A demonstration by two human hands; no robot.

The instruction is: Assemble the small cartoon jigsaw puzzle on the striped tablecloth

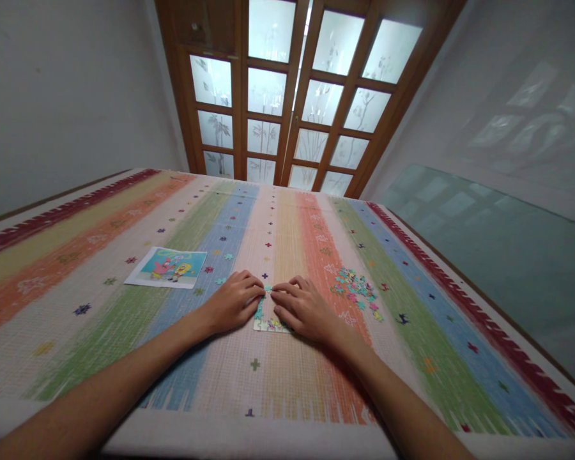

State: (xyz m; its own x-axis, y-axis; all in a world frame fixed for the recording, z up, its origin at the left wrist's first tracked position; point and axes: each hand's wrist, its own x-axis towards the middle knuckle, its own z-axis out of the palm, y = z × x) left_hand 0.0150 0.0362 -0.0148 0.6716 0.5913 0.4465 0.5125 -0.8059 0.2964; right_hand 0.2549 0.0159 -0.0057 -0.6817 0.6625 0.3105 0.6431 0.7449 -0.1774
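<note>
My left hand (237,300) and my right hand (306,310) face each other over the middle of the striped cloth, fingers bent and fingertips close together. Between the fingertips is a small teal jigsaw piece (268,289), touched from both sides. Just below it lies a joined strip of jigsaw pieces (259,313), running down to a corner and along a bottom row (271,326) with pale edges and some yellow and pink. My right hand covers the right end of that row. The left fingers hide part of the side strip.
A picture card (167,268) with two cartoon figures lies to the left. A heap of loose jigsaw pieces (357,287) is on the right. Single teal pieces (229,257) lie beyond my left hand. Wood-framed glass doors (287,96) stand past the table's far edge.
</note>
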